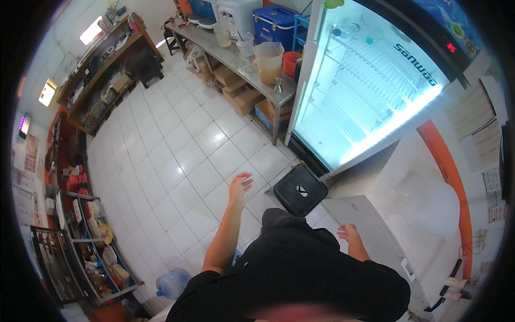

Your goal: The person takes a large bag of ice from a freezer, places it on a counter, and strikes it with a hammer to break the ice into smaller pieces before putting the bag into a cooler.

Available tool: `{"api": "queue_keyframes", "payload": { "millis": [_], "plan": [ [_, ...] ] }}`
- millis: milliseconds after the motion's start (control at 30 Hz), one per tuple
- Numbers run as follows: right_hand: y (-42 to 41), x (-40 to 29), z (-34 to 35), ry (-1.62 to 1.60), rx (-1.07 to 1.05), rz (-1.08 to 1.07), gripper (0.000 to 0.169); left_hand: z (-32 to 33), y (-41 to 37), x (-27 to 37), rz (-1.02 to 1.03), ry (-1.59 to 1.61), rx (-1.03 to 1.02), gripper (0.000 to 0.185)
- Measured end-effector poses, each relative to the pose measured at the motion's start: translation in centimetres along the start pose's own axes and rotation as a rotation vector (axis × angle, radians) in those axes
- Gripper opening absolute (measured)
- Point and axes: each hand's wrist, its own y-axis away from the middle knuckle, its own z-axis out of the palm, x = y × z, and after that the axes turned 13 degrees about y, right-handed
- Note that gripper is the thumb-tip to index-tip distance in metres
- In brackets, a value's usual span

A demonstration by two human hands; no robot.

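Note:
My left hand [240,188] hangs in the air over the white tiled floor [193,161], fingers apart, holding nothing. On the other side of my body, my right hand [347,232] is near the white chest freezer's side [362,217]; its fingers are loosely bent and nothing shows in them. Between and ahead of the hands stands a black plastic stool [301,189] with a slot in its seat. Beyond it rises a lit display fridge [362,80] with a glass door and wire shelves; a few bottles show near its top.
A steel table [237,60] holds a cloudy plastic pitcher [268,60], a red container [291,63] and a blue cooler box [274,24], with cardboard boxes [245,98] beneath. Shelves [100,245] line the left side. A blue water jug [174,283] lies on the floor behind my left arm.

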Motion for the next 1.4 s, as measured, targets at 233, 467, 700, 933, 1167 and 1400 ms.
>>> {"api": "queue_keyframes", "payload": {
  "millis": [233, 467, 700, 933, 1167, 1400],
  "plan": [
    [9.6, -28.2, 12.0, -0.32, -0.2, -0.563, 0.036, 6.1, -13.1, 9.2, -0.045, -0.224, -0.322, 0.022],
    [20.5, -62.8, 21.0, -0.211, -0.291, -1.161, 0.03, 9.4, -30.2, 25.4, 0.122, -0.409, -0.15, 0.021],
    [21.2, -89.5, 24.0, -0.589, -0.154, -1.143, 0.037, 25.2, -46.8, 39.6, 0.417, -0.449, -0.483, 0.025],
    [12.2, -104.5, 24.8, -0.649, 0.159, -0.874, 0.054, 45.0, -66.1, 44.4, 0.7, -0.804, -0.781, 0.047],
    [10.7, -107.6, 25.8, -0.887, 0.312, -0.62, 0.062, 53.0, -85.0, 41.7, 0.376, -1.028, -0.667, 0.057],
    [10.2, -108.2, 24.6, -0.902, 0.479, -0.621, 0.06, 56.2, -81.7, 43.7, 0.384, -1.059, -0.665, 0.054]
  ]
}}
